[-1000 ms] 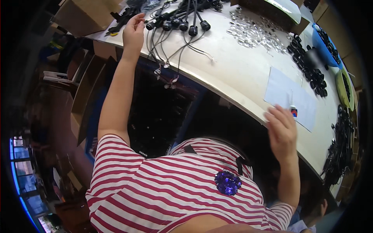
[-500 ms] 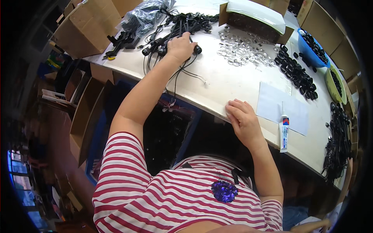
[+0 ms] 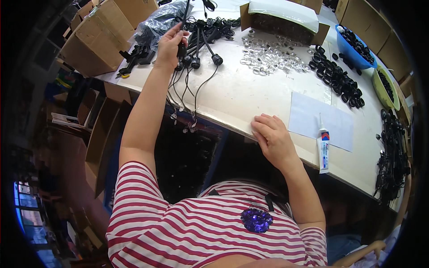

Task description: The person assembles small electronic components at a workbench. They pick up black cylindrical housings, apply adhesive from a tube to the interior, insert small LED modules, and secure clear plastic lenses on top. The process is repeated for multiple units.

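Observation:
My left hand (image 3: 169, 49) is raised at the table's far left, closed around a black rod-like piece with a cable (image 3: 185, 17). Its thick black end shows just below the fingers. Beside that hand lies a pile of similar black pieces (image 3: 214, 29), several with round black heads (image 3: 217, 59) toward me. Their thin wires hang over the front edge, with small pale ends. My right hand (image 3: 276, 139) rests on the table's front edge with nothing in it, fingers loosely stretched and lying on the surface. A white sheet (image 3: 308, 118) and a white-and-blue glue tube (image 3: 323, 147) lie right of it.
Small clear discs (image 3: 268, 58) spill before an opened carton (image 3: 281, 24). Black rings (image 3: 337, 78) lie farther right, near a blue bowl (image 3: 344, 44) and a green bowl (image 3: 380, 91). Black cables (image 3: 391, 156) are heaped at the right; cardboard boxes (image 3: 98, 38) and grey plastic (image 3: 156, 27) stand left.
My left hand has moved left and up from the pile, lifting a black rod-like piece. The remaining heads and wires have shifted. My right hand stays at the edge.

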A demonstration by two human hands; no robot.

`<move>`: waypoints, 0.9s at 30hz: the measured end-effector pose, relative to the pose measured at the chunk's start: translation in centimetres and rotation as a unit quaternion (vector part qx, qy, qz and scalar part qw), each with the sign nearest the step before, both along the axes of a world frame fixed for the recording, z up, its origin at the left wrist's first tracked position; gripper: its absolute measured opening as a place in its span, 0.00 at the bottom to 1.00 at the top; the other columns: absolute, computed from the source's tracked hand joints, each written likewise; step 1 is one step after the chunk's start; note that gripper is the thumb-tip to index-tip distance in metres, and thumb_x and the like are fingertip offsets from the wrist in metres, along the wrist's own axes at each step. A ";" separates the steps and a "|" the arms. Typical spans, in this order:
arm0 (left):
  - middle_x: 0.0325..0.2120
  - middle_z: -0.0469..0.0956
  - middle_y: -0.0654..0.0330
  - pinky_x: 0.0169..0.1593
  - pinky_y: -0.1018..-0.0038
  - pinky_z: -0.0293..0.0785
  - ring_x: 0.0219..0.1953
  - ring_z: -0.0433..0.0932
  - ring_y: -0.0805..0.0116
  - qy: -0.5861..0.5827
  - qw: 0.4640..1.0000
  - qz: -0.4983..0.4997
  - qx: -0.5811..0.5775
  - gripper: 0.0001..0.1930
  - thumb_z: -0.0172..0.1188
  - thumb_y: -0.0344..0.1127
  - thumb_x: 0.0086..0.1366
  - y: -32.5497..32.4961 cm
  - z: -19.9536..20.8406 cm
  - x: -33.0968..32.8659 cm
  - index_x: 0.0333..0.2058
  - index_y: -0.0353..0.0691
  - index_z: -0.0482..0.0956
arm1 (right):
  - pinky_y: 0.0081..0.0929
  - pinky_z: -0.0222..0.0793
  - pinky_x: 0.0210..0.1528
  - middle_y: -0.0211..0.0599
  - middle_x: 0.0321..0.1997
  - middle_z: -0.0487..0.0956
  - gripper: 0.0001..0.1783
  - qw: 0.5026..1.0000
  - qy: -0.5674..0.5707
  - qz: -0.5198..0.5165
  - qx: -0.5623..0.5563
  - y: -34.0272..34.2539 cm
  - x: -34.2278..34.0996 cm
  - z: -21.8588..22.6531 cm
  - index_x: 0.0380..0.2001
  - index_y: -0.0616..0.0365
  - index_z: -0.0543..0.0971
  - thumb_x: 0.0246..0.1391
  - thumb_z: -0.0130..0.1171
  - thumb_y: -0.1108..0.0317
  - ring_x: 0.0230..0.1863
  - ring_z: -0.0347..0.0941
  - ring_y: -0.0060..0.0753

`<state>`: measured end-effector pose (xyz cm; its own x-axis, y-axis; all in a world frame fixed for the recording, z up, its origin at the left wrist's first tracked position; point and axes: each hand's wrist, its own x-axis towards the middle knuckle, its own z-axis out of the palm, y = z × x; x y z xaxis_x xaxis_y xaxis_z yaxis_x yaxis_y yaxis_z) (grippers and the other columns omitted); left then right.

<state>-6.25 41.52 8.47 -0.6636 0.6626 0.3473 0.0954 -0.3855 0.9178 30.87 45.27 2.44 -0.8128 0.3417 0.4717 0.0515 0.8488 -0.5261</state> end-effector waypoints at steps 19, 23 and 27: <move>0.26 0.78 0.54 0.34 0.75 0.71 0.30 0.78 0.62 0.515 0.755 -0.368 -0.171 0.11 0.59 0.22 0.49 -10.1 8.7 17.1 0.34 0.31 0.78 | 0.29 0.67 0.43 0.43 0.36 0.77 0.27 0.999 0.013 0.015 0.034 -3.8 6.5 8.6 0.43 0.62 0.73 0.38 0.67 0.61 0.39 0.73 0.36; 0.33 0.77 0.53 0.39 0.76 0.70 0.33 0.76 0.64 0.629 0.738 -0.208 -0.126 0.13 0.60 0.24 0.50 -9.5 7.9 19.5 0.37 0.31 0.76 | 0.17 0.64 0.22 0.34 0.22 0.74 0.12 0.979 0.054 -0.024 -0.194 -4.5 7.2 3.7 0.33 0.64 0.75 0.46 0.61 0.68 0.19 0.69 0.22; 0.33 0.74 0.54 0.44 0.73 0.69 0.35 0.74 0.67 0.436 0.890 -0.022 0.132 0.11 0.53 0.29 0.60 -10.0 4.5 19.3 0.40 0.29 0.73 | 0.11 0.53 0.16 0.28 0.21 0.71 0.09 0.825 0.214 -0.099 -0.514 -5.3 9.7 1.0 0.34 0.65 0.74 0.53 0.55 0.69 0.15 0.60 0.12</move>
